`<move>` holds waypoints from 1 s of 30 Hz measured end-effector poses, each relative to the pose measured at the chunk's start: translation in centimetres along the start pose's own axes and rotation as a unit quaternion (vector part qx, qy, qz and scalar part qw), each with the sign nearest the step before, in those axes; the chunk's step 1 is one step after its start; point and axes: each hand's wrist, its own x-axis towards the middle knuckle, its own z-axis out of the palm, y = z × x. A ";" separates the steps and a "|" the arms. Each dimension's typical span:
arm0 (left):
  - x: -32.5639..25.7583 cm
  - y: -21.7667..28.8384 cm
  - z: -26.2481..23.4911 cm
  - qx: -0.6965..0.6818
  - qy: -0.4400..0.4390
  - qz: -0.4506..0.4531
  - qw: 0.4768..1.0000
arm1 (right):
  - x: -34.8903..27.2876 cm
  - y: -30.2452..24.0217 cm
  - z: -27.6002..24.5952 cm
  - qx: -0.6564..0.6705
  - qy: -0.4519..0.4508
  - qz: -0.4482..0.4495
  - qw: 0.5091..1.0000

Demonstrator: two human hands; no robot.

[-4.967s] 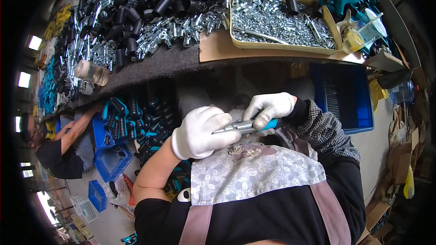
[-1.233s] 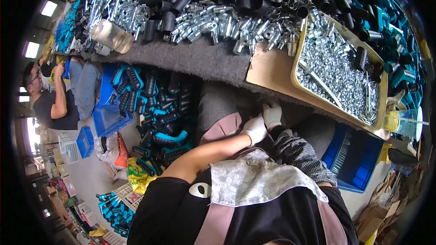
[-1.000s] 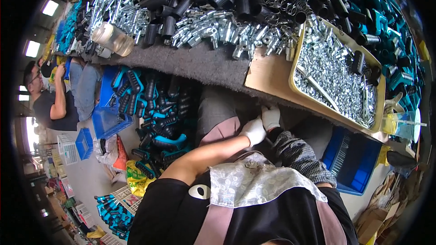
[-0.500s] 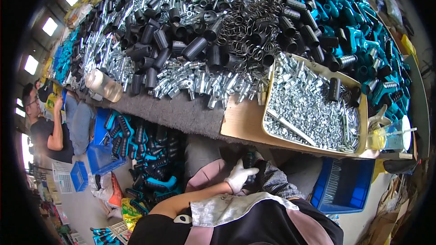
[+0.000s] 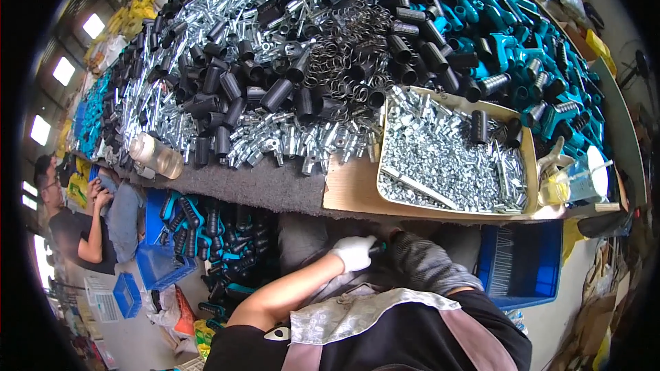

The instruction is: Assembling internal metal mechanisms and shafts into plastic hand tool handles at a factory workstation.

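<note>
1. Left hand (image 5: 353, 253): white-gloved, lower centre of the frame, with the finger side toward a small dark-and-teal piece (image 5: 378, 248); whether the fingers are closed on it cannot be told.

2. The dark-and-teal piece: lower centre, in shade just below the bench edge, between the left hand and the right sleeve (image 5: 427, 262); its outline is partly lost.

3. Right hand: hidden beyond the cuff of the grey checked sleeve; its state cannot be told.

4. Workbench (image 5: 261, 189): dark, matted front edge crossing the middle of the frame; a pale wooden board (image 5: 347, 182) lies right of centre.

5. Tray (image 5: 381, 182): cream-rimmed, on the board, filled with small silver parts (image 5: 433, 154); a black cylinder (image 5: 479, 127) and a pale strip (image 5: 419, 189) rest on the parts.

6. Heaps on the bench: silver rods (image 5: 230, 10) at upper left, black tubes (image 5: 277, 95) and coiled springs (image 5: 344, 55) toward upper centre, teal housings (image 5: 509, 51) at upper right.

7. Vessels: a clear jar (image 5: 157, 156), tilted, at left; a clear cup (image 5: 589, 174) with a straw at right.

8. Below the bench: black-and-teal handles (image 5: 213, 227) piled at lower left; a blue crate (image 5: 520, 288) at lower right.

9. Co-worker (image 5: 86, 227): seated at far left, dark top, both hands raised close together.
</note>
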 end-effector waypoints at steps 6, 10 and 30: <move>0.2 -0.2 3.7 -0.100 0.074 -0.108 0.986 | -2.9 -9.9 -0.9 0.241 0.169 0.196 0.935; 1.3 -1.0 6.0 -0.134 0.119 -0.096 0.979 | -2.1 -7.2 1.9 -0.117 0.156 0.156 0.968; 2.7 -1.2 7.2 -0.133 0.108 -0.085 0.982 | -1.8 -5.8 2.2 -0.185 0.231 0.102 0.950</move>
